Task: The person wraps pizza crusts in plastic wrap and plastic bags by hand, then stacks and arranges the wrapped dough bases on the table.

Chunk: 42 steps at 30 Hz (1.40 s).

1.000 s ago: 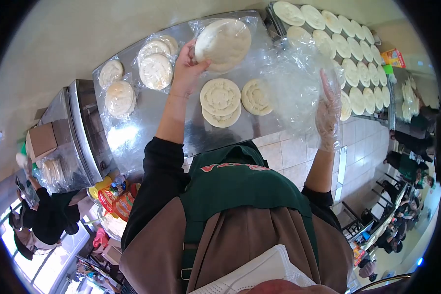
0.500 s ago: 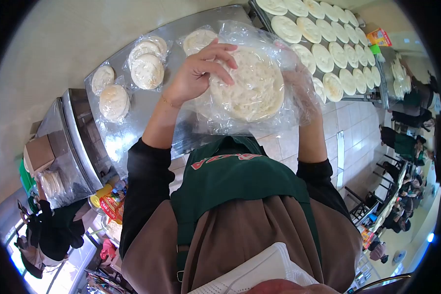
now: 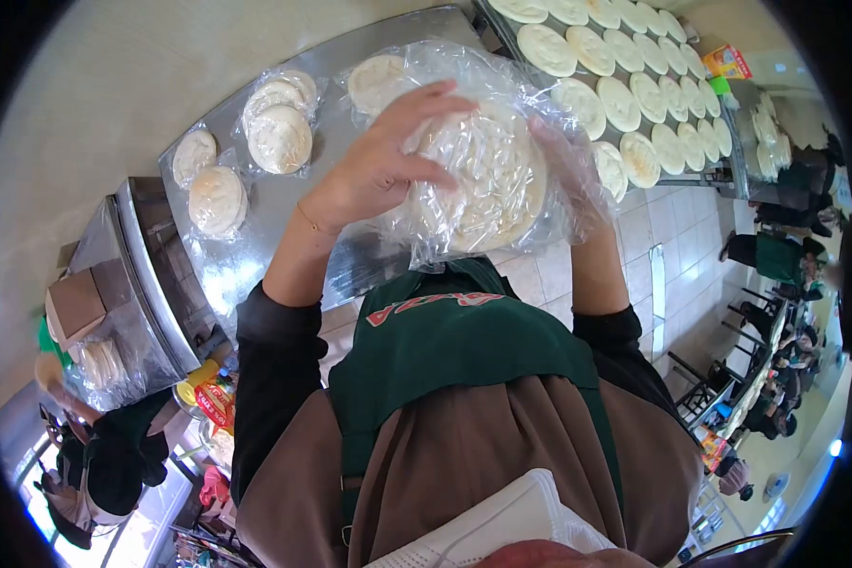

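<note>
A round flat bread (image 3: 492, 180) in clear plastic is held up between my two hands, over the near edge of the metal table (image 3: 331, 43). My bare left hand (image 3: 388, 156) is at its left side, fingers bent and apart, touching the plastic. On the right, my right hand (image 3: 577, 180), in a clear glove, is wrapped round the bread's edge, partly behind the plastic. Another bread in plastic (image 3: 377, 83) lies just beyond my left hand. Bagged breads (image 3: 280, 139) rest farther left on the table, with more bagged ones (image 3: 218, 201) near its left end.
Trays at the upper right hold rows of flat breads (image 3: 625, 104). A cardboard box (image 3: 76, 308) and stacked breads stand on a metal counter at the left. A person in dark clothes (image 3: 114, 473) is at the lower left. More people (image 3: 776, 260) are at the far right.
The right hand came inward from the side with the plastic. A bread now sits in that plastic between both hands. My left hand let go of the earlier bagged bread, which lies on the table.
</note>
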Each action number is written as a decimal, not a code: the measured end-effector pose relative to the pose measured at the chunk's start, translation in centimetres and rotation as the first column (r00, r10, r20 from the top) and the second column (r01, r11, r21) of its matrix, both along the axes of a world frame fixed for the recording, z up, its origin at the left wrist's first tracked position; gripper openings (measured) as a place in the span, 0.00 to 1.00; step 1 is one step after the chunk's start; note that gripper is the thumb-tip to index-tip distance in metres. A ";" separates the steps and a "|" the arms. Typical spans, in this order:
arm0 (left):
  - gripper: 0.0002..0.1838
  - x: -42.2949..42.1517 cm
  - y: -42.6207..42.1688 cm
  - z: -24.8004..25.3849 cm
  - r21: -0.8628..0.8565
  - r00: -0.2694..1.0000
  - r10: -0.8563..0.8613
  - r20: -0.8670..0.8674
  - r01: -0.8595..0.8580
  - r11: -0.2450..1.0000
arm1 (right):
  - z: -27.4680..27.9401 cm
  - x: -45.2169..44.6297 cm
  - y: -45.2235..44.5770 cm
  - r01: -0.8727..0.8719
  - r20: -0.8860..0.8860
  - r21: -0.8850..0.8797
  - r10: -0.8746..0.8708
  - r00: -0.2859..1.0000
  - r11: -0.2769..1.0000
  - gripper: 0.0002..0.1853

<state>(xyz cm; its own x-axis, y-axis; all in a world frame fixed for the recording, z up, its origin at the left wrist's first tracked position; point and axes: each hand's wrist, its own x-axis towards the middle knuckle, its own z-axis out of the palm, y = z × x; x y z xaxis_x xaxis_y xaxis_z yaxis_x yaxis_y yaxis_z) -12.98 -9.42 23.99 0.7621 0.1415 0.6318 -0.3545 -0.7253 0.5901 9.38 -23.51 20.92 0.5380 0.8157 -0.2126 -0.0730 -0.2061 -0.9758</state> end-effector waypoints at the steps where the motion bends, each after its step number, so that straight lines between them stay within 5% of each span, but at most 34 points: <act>1: 0.22 0.1 -0.2 0.1 0.003 1.000 -0.001 0.000 0.001 1.000 | 0.1 0.0 0.0 0.001 0.000 0.003 -0.001 1.000 1.000 0.25; 3: 0.27 0.2 -0.7 0.2 -0.182 0.933 0.358 -0.032 -0.357 0.916 | 0.8 -0.4 0.1 0.035 -0.024 -0.080 -0.037 0.999 0.996 0.24; 7: 0.30 -0.7 0.4 -1.1 -0.494 0.933 0.347 -0.095 -0.346 0.797 | 1.6 -0.9 0.1 0.019 0.214 -0.045 -0.009 0.977 0.999 0.20; 9: 0.29 -0.8 0.6 -2.0 -0.602 0.938 0.324 -0.124 -0.331 0.727 | 1.6 -1.1 0.1 -0.078 0.344 0.141 0.025 0.939 0.987 0.16; 12: 0.28 -0.6 0.2 -2.0 -0.601 0.897 0.435 -0.077 -0.390 0.697 | 3.5 -1.8 0.2 -0.137 0.475 0.143 0.054 0.878 0.980 0.13; 16: 0.24 -0.4 -0.2 -2.4 -0.482 0.803 0.596 0.022 -0.514 0.710 | 3.3 -1.6 0.0 -0.171 0.442 0.204 0.065 0.895 0.964 0.13; 19: 0.19 -0.6 -0.8 -2.0 -0.558 0.857 0.465 -0.221 -0.502 0.660 | 3.5 -1.6 -0.3 -0.196 0.484 0.196 0.079 0.871 0.961 0.13; 21: 0.15 -0.3 -1.2 -1.3 -0.800 0.938 0.317 -0.140 -0.296 0.522 | 4.0 -2.2 -0.5 -0.135 0.452 0.129 0.063 0.890 0.982 0.13; 27: 0.09 -0.4 0.2 -1.1 -0.536 0.940 0.190 -0.284 -0.320 0.781 | 3.2 -1.2 -1.1 -0.196 0.482 0.150 0.102 0.870 0.969 0.13; 34: 0.02 1.6 0.2 -2.9 -0.566 0.963 0.252 -0.100 -0.263 0.782 | 3.2 -1.1 -1.9 -0.059 0.425 0.089 0.016 0.905 0.994 0.13; 36: 0.02 2.0 0.0 -3.2 -0.920 0.965 0.094 0.244 0.200 0.338 | 3.0 -0.6 -2.3 0.001 0.430 0.014 -0.007 0.903 1.000 0.14; 37: 0.02 2.3 -0.2 -3.1 -0.920 0.965 0.090 0.245 0.202 0.336 | 2.5 -0.5 -2.5 0.005 0.431 0.012 -0.010 0.902 1.000 0.14; 40: 0.05 3.5 -0.7 -3.1 -0.968 0.955 0.227 0.189 0.142 0.207 | 1.5 -0.6 -2.7 -0.001 0.411 0.109 -0.044 0.911 0.994 0.14; 42: 0.09 4.5 -1.7 -4.8 -0.757 0.725 0.688 0.036 -0.429 0.492 | 1.5 -1.2 -2.8 0.040 0.452 0.156 -0.108 0.886 0.987 0.13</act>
<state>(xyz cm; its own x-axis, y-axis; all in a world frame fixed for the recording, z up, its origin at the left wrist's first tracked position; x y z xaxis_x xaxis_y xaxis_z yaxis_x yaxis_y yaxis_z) -8.52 -11.11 19.20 0.1508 0.9311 0.3322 -0.2635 -0.2861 0.9213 8.22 -26.36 22.45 0.6077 0.7726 0.1838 0.3783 -0.0781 -0.9224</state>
